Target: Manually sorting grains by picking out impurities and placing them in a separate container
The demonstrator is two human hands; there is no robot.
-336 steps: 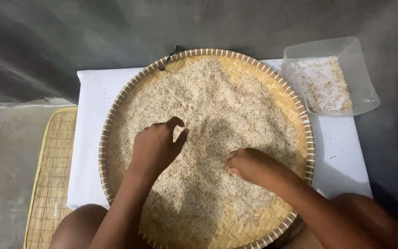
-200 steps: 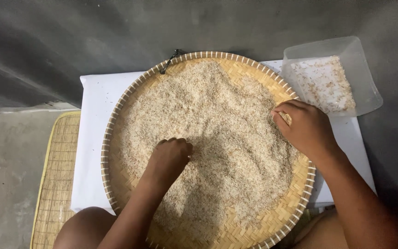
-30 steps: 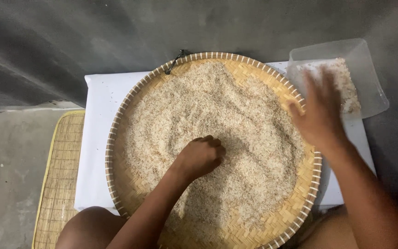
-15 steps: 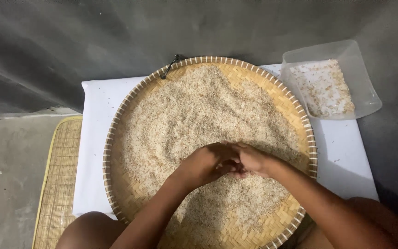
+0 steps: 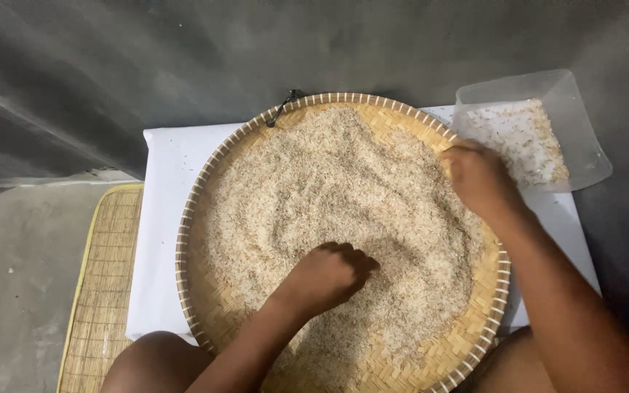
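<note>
Leftmost, mat: a woven mat [image 5: 103, 284] lies on the floor at 8 o'clock of the tray, partly under the cloth.
Cloth: a white cloth [image 5: 161, 240] sits beneath the tray.
Tray: a round woven tray [image 5: 216, 331] holds the grain.
Grain: pale grain [image 5: 329, 189] is heaped across the tray, thinner toward 12 o'clock.
Left hand: the left hand [image 5: 325, 276] rests knuckles up in the grain near 6 o'clock, fingers curled together; whether it pinches anything I cannot tell.
Right hand: the right hand [image 5: 478, 178] is at the rim near 2 o'clock, fingers bunched together, just beside the tub.
Tub: a clear tub [image 5: 576, 156] at 2 o'clock holds a thin layer of grain.
</note>
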